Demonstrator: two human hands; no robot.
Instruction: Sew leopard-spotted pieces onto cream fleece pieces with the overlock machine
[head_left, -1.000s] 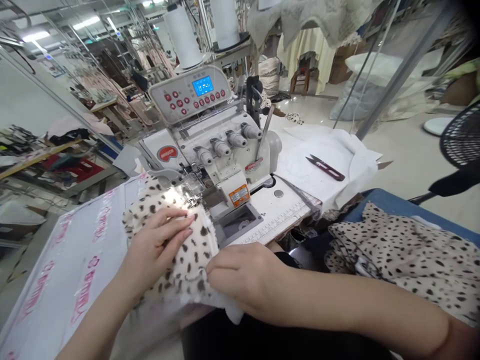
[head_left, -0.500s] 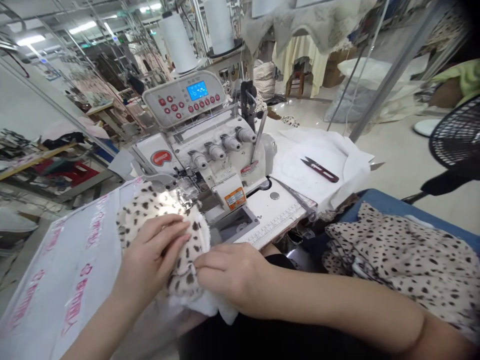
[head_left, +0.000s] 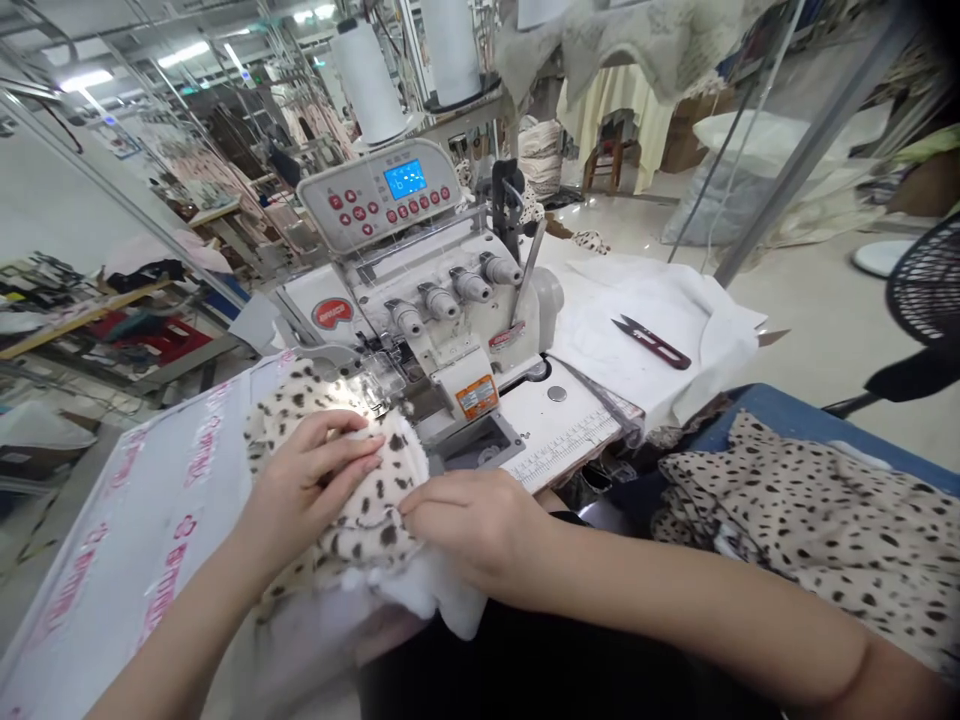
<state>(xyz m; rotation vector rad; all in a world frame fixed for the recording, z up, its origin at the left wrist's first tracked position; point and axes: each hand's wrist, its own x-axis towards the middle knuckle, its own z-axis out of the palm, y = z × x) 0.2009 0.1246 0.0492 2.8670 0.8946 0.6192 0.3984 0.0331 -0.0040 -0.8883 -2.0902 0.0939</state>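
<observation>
Both my hands hold a piece of cream fleecy fabric with dark spots [head_left: 367,545], which has a white underside and lies curved in front of the overlock sewing machine [head_left: 442,320]. My left hand [head_left: 319,480] lies with its fingers across the spotted pile, just short of the presser foot [head_left: 371,392]. My right hand [head_left: 472,520] grips the fabric's near edge, where white fabric shows below it. The far end of the fabric reaches under the presser foot, and the needle area is hard to see.
Red-handled thread snips [head_left: 651,342] lie on a white cloth [head_left: 622,335] right of the machine. A folded pile of spotted fabric [head_left: 810,530] sits at lower right. A white board with pink print [head_left: 142,560] lies at left. Thread cones [head_left: 367,75] stand behind.
My right hand has moved a little up and closer to my left hand, drawing the fabric with it. The whole view has shifted slightly as my head moved.
</observation>
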